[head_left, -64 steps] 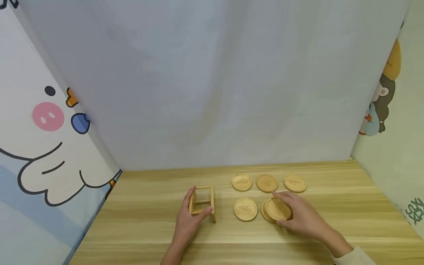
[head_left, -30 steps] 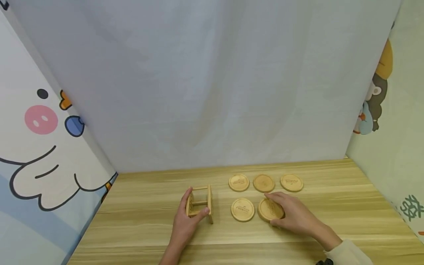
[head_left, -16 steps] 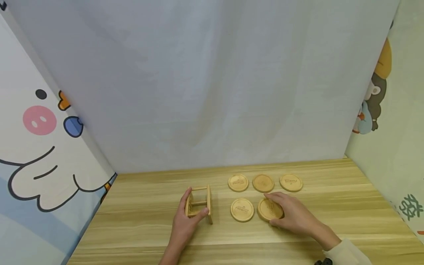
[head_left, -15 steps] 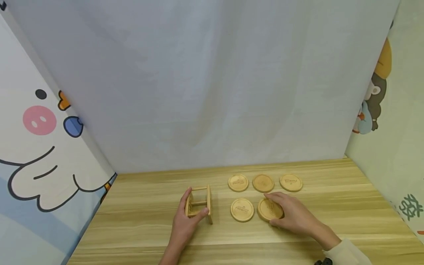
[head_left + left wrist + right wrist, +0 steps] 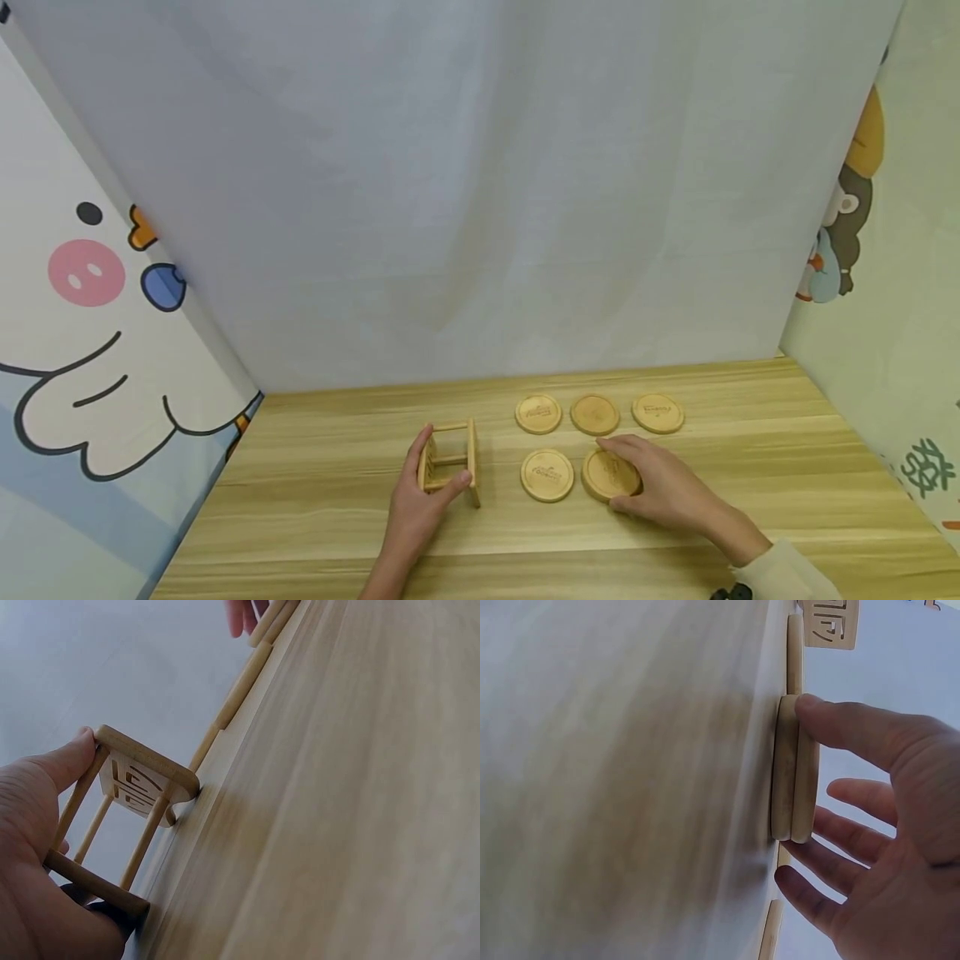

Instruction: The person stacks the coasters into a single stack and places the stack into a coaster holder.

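My left hand grips a small wooden coaster rack, its thumb on one slab and its fingers on the other. In the left wrist view, the rack shows cut-out patterns and thin rods between its slabs, with a lower edge at the wooden surface. My right hand holds the upper of two stacked round wooden coasters by its rim, thumb at the near side and fingers at the far side. From the right wrist view, the top coaster lies nearly flush on the bottom coaster.
One engraved coaster lies flat between the rack and the stack. Behind are three more in a row: a left coaster, a plainer middle coaster and a right coaster. A pale curtain hangs along the table's back edge.
The top coaster, earlier offset to the right over the lower one, has come down and left to line up with it. The right hand moved with it; the left hand keeps its hold.
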`<move>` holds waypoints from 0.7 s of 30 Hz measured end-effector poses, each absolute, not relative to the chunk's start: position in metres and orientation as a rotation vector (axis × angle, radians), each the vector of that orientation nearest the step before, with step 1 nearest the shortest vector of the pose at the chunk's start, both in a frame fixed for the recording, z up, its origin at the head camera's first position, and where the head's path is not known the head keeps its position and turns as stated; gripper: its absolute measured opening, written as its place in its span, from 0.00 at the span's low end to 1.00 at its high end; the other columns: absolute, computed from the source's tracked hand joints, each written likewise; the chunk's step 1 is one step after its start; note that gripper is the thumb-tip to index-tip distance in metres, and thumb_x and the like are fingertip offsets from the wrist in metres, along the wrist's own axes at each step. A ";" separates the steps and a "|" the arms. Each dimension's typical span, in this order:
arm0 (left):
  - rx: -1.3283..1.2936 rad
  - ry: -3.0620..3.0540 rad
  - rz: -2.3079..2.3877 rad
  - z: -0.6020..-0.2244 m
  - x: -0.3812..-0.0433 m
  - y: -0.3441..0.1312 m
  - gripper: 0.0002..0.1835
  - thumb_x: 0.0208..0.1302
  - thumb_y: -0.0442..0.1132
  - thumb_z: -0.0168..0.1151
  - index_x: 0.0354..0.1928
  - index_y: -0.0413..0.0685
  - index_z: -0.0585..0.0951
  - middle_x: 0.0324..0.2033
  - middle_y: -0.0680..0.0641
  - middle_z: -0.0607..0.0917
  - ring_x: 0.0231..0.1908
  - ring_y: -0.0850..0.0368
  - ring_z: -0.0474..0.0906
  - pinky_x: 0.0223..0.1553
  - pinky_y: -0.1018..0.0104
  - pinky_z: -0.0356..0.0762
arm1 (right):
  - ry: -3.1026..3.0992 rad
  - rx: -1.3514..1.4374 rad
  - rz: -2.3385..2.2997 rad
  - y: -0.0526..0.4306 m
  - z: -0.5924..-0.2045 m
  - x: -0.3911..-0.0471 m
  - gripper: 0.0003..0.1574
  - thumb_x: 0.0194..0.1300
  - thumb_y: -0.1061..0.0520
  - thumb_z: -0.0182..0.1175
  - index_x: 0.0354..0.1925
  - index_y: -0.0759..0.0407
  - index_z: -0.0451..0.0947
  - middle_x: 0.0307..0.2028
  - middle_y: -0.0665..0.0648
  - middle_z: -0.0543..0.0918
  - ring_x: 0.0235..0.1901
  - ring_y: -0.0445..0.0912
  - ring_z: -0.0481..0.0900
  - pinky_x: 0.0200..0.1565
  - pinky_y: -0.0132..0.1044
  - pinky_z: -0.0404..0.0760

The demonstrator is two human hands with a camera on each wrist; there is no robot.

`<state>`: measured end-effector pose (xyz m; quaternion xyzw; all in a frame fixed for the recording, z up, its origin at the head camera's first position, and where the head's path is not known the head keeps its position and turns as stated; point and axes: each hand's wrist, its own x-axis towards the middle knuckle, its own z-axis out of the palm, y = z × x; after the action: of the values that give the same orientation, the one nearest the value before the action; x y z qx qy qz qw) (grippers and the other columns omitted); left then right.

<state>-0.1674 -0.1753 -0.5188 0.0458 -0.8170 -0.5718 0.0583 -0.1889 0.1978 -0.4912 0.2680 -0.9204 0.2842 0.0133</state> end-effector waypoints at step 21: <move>0.122 -2.471 -1.751 -0.517 -0.166 -0.174 0.55 0.65 0.50 0.84 0.88 0.58 0.62 0.85 0.31 0.61 0.81 0.21 0.58 0.73 0.19 0.63 | -2.823 0.771 0.854 0.191 -0.486 -0.182 0.54 0.58 0.47 0.88 0.76 0.60 0.78 0.69 0.64 0.83 0.65 0.67 0.82 0.65 0.72 0.79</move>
<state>-0.1665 -0.1745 -0.5172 0.0403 -0.8140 -0.5768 0.0554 -0.1823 0.1906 -0.4855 0.2526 -0.9251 0.2799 0.0464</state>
